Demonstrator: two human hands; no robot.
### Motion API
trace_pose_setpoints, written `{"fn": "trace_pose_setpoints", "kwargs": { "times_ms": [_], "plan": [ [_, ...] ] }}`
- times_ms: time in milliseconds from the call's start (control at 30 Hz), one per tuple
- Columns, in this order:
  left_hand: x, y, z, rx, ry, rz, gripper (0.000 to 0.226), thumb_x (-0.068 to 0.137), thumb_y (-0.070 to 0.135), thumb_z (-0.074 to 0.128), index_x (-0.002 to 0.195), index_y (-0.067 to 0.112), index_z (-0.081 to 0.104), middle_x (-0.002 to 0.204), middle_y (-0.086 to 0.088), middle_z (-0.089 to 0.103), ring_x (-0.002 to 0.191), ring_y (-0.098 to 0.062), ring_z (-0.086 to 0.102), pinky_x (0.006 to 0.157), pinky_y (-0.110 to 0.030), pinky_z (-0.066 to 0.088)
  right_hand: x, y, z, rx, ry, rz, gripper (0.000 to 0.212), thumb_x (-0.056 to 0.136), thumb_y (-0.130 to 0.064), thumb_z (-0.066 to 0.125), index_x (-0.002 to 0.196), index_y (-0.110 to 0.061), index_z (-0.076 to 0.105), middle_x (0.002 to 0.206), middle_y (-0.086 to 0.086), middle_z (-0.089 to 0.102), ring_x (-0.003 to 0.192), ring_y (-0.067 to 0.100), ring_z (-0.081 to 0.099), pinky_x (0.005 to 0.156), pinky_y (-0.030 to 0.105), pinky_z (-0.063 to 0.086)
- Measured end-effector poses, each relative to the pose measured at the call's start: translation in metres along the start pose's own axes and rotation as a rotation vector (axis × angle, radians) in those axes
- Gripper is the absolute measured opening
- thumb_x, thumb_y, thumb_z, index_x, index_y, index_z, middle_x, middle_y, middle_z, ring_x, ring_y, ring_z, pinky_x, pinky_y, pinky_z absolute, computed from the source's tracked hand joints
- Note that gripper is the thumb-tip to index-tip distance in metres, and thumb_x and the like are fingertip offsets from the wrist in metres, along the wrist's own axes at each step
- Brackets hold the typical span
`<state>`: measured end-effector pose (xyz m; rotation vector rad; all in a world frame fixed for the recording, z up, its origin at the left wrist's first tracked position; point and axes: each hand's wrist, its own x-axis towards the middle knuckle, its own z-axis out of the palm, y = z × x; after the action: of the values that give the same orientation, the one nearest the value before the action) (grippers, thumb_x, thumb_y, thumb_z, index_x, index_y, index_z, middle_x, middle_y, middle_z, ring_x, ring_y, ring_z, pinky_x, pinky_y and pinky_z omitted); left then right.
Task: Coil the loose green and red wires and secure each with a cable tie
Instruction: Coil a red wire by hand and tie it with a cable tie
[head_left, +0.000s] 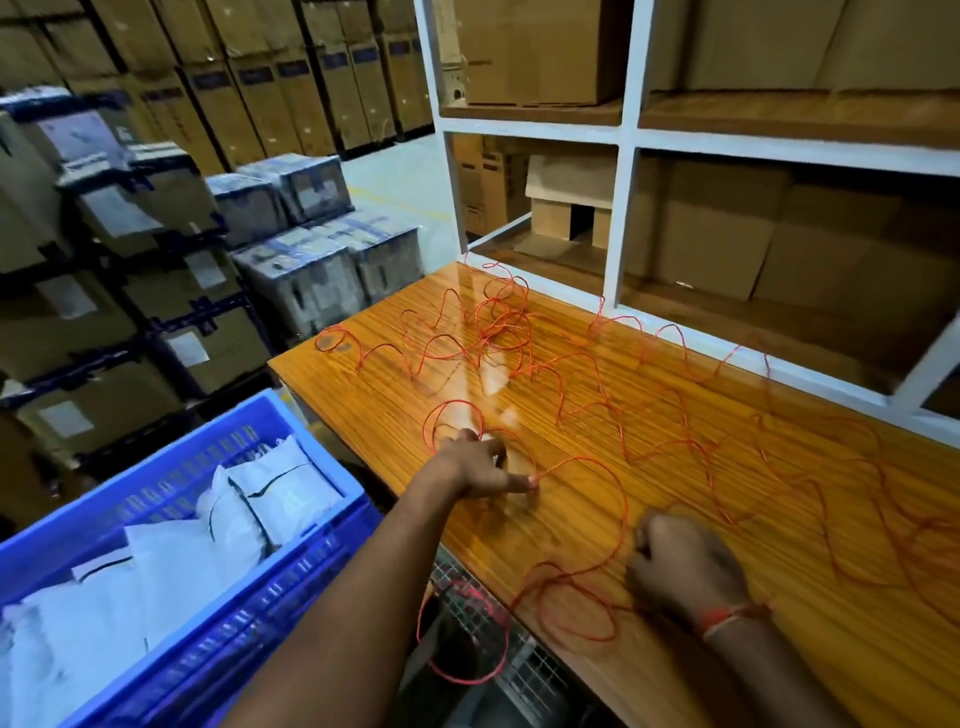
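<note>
A long red wire (582, 358) lies in loose loops and tangles over most of the orange wooden table (649, 670), and one loop hangs over the near left edge. My left hand (480, 467) reaches out flat over the table with its fingers spread, and a straight fingertip presses the wire down. My right hand (685, 566) lies knuckles up near the front edge, its fingers curled round a strand of the same wire. No green wire and no cable tie shows in the head view.
A blue plastic crate (311, 566) with white plastic bags stands left of the table. A white shelf frame (623, 208) with cardboard boxes rises behind the table. Stacked cartons (156, 234) fill the left background. A wire mesh panel (467, 613) sits below the table's near edge.
</note>
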<state>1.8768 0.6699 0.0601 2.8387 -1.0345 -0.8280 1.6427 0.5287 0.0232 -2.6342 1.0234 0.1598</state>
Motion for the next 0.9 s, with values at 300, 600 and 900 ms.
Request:
{"fn": "trace_pose_setpoints", "kwargs": {
  "times_ms": [300, 600, 900],
  "plan": [
    [-0.103, 0.078, 0.055, -0.048, 0.003, 0.073, 0.064, 0.094, 0.064, 0.058, 0.128, 0.01, 0.064, 0.128, -0.015, 0.059, 0.125, -0.031, 0.048, 0.098, -0.036, 0.045, -0.059, 0.069, 0.002, 0.236, 0.03, -0.251, 0.021, 0.101, -0.015, 0.051, 0.121, -0.021, 0.056, 0.109, 0.005, 0.071, 0.104, 0.027, 0.067, 0.083, 0.033, 0.047],
    [-0.187, 0.128, 0.115, -0.259, -0.052, 0.252, 0.023, 0.097, 0.029, 0.067, 0.116, 0.018, 0.072, 0.11, 0.001, 0.073, 0.098, -0.015, 0.065, 0.086, -0.027, 0.048, -0.143, 0.144, -0.016, 0.422, -0.051, -0.66, 0.072, 0.071, 0.009, 0.037, 0.119, -0.039, 0.058, 0.103, -0.023, 0.064, 0.113, 0.013, 0.055, 0.099, 0.039, 0.045],
    [-0.263, 0.166, 0.105, -0.362, -0.091, 0.355, 0.013, 0.097, 0.009, 0.067, 0.106, 0.014, 0.075, 0.098, -0.001, 0.077, 0.079, -0.003, 0.071, 0.066, -0.017, 0.052, -0.245, 0.187, -0.052, 0.658, -0.186, -0.844, 0.036, 0.054, 0.015, 0.037, 0.056, -0.014, 0.058, 0.074, -0.005, 0.069, 0.082, 0.016, 0.064, 0.084, 0.038, 0.05]
  ]
}}
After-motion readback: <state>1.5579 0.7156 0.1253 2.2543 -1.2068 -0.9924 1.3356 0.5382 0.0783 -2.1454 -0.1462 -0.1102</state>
